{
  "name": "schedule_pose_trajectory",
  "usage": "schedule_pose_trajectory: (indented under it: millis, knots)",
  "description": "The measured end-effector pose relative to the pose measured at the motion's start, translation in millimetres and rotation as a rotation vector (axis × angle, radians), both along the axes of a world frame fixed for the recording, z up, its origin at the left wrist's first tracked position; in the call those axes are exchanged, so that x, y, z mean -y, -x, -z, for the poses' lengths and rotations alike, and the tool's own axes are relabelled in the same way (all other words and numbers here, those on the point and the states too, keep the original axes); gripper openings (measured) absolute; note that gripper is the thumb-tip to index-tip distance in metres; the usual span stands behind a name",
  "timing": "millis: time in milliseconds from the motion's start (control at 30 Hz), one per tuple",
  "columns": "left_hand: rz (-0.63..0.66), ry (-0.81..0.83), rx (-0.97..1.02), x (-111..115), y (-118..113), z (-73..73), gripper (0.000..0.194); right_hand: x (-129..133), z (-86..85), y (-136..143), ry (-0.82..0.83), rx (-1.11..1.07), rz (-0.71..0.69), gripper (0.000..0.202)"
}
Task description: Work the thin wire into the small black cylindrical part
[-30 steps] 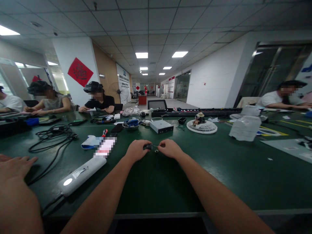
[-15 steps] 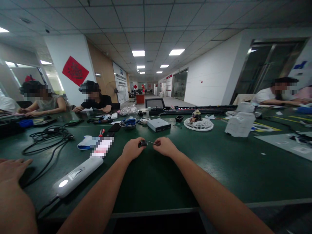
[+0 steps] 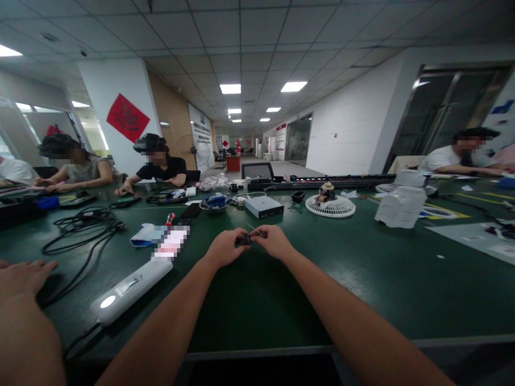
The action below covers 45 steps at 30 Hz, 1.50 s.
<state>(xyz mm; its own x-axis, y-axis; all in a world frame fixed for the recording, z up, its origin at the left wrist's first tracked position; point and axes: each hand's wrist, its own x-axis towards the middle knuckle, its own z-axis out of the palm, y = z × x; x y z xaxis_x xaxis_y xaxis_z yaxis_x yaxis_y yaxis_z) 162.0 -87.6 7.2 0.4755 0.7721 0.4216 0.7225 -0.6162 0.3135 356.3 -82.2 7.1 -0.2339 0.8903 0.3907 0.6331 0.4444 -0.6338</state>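
Above the middle of the green table, my left hand (image 3: pixel 225 247) is closed around a small black part (image 3: pixel 243 239). What kind of part it is, I cannot make out. Close against it, my right hand (image 3: pixel 277 242) pinches a thin metal rod (image 3: pixel 253 229), which slants up and to the left; its lower end is hidden by the fingers. The right fingertips appear to touch the black part's right side. Just beyond the hands lies a grey box-shaped drive (image 3: pixel 264 205).
A white power strip (image 3: pixel 131 294) and black cables (image 3: pixel 86 230) lie left, beside another person's hand (image 3: pixel 28 279). Farther back are a red-handled screwdriver (image 3: pixel 170 219), a blue-filled bowl (image 3: pixel 214 203), a white fan grille (image 3: pixel 330 206) and a white housing (image 3: pixel 402 203). Several people sit around.
My hands have come together: the gap between the black part and the right hand has closed. The rod has tilted from nearly level to slanting upward. The view has shifted slightly.
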Motion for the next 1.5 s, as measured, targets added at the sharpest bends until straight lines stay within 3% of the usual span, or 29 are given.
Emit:
schedule_pose_trajectory:
  millis: [200, 700, 800, 1000, 1200, 1333, 1500]
  knots:
    - [0.044, -0.020, 0.028, 0.5, 1.3, 0.2, 0.032, -0.8, -1.0, -3.5, 0.018, 0.064, 0.087, 0.018]
    - [0.052, -0.084, 0.128, 1.1, 0.0, 0.0, 0.027, 6.0, -4.4, 0.3, -0.037, 0.094, 0.104, 0.025]
    - [0.028, -0.073, 0.104, 1.8, 0.7, -0.8, 0.027, 4.4, -2.6, 0.7, 0.006, 0.091, 0.128, 0.026]
    - [0.065, -0.067, -0.062, 2.3, 1.6, 0.0, 0.027, -0.2, 6.5, -0.3, 0.169, 0.085, 0.032, 0.021]
    - [-0.023, -0.021, 0.020, -1.7, 0.0, 1.7, 0.028, -4.7, 8.6, 0.5, 0.147, 0.078, 0.048, 0.029]
    - [-0.117, 0.009, 0.039, -5.8, 5.8, 4.0, 0.027, -4.2, 3.5, -3.9, 0.070, 0.127, 0.094, 0.023]
    - [-0.140, 0.025, 0.064, -6.6, 9.5, 4.0, 0.027, 2.7, -3.2, -7.9, 0.016, 0.219, 0.009, 0.019]
